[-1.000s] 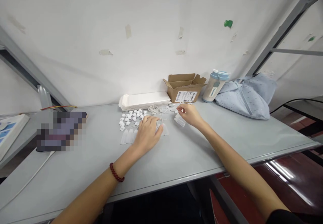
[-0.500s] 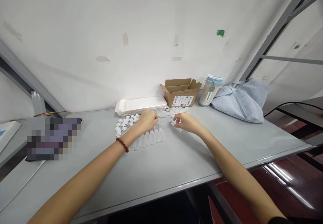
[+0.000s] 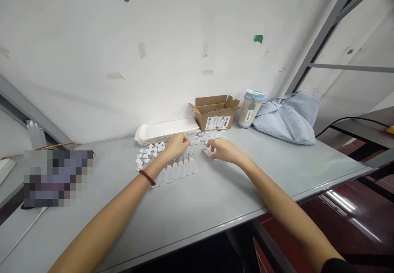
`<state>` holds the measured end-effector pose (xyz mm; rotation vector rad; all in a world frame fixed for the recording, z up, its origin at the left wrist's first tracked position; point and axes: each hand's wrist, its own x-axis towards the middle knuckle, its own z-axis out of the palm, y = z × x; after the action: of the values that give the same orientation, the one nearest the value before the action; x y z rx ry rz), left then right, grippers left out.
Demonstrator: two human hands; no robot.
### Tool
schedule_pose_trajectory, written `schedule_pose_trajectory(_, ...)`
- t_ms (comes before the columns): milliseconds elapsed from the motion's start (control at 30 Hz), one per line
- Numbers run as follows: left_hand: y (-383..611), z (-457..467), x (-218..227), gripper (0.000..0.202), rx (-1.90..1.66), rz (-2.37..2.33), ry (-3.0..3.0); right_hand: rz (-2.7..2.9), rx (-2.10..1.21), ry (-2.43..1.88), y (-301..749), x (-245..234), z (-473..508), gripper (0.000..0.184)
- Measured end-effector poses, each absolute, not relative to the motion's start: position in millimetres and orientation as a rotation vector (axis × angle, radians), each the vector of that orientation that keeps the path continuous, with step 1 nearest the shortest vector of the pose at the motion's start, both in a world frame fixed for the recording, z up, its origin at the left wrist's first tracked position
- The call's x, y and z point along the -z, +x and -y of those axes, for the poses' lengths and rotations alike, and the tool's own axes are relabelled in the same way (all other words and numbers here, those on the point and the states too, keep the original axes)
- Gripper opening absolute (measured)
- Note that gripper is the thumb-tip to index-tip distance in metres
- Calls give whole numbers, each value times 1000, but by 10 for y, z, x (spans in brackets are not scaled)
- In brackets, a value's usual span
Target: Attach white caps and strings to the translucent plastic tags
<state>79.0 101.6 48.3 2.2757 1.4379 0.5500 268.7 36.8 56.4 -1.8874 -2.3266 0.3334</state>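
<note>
My left hand (image 3: 177, 146), with a dark red bead bracelet (image 3: 147, 177) on its wrist, has its fingers closed above a row of small translucent bottle-shaped plastic pieces (image 3: 176, 170). Anything in that hand is hidden. Thin stalks stick out from the far ends of the row. To the right, the fingers of my right hand (image 3: 222, 150) curl around a translucent plastic piece (image 3: 209, 153) low over the table. Beyond both hands lie more translucent pieces (image 3: 218, 134). Small white cap-like pieces (image 3: 147, 153) are scattered left of my left hand.
A stack of flat white sheets or packets (image 3: 168, 129) lies by the wall. Beside it stand an open cardboard box (image 3: 218, 121), a cup with a blue lid (image 3: 248, 111) and a light blue cloth bag (image 3: 283, 121). A pixelated dark object (image 3: 58, 178) lies on the grey table (image 3: 197, 211) at left.
The whole view has shifted slightly, so things on the table sit further left. My right hand has tilted palm down over the translucent piece. My left hand stays closed near the row.
</note>
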Motion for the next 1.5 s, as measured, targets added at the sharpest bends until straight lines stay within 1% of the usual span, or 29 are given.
schedule_pose_trajectory(100, 651, -1035, -556, 16, -702, -1434, 2247, 2344, -331, -1877, 2682, -537, -379, 31)
schedule_pose_trajectory(233, 491, -1043, -588, 23, -862, -1416, 2185, 2371, -329, -1850, 2670, -473, -404, 28)
schedule_pose_trajectory(367, 400, -885, -658, 23, -972, -1328, 1955, 2395, -317, -1784, 2650, -450, -407, 22)
schedule_pose_trajectory(500, 301, -576, -696, 26, -914, -1198, 1752, 2343, -257, -1607, 2600, -480, -371, 19)
schedule_pose_trajectory(633, 173, -367, -605, 26, -847, -1093, 1689, 2260, -223, -1332, 2528, -455, -337, 14)
schedule_pose_trajectory(867, 144, -306, -498, 27, -896, -959, 1592, 2199, -277, -1068, 2438, -278, -352, 11)
schedule_pose_trajectory(1000, 210, -253, -506, 26, -874, -885, 1587, 2161, -301, -1012, 2398, -252, -339, 11)
schedule_pose_trajectory(1167, 246, -208, -516, 26, -858, -906, 1597, 2150, -350, -975, 2357, -266, -301, 13)
schedule_pose_trajectory(1500, 273, -217, -473, 28, -842, -925, 1616, 2108, -346, -959, 2321, -258, -262, 16)
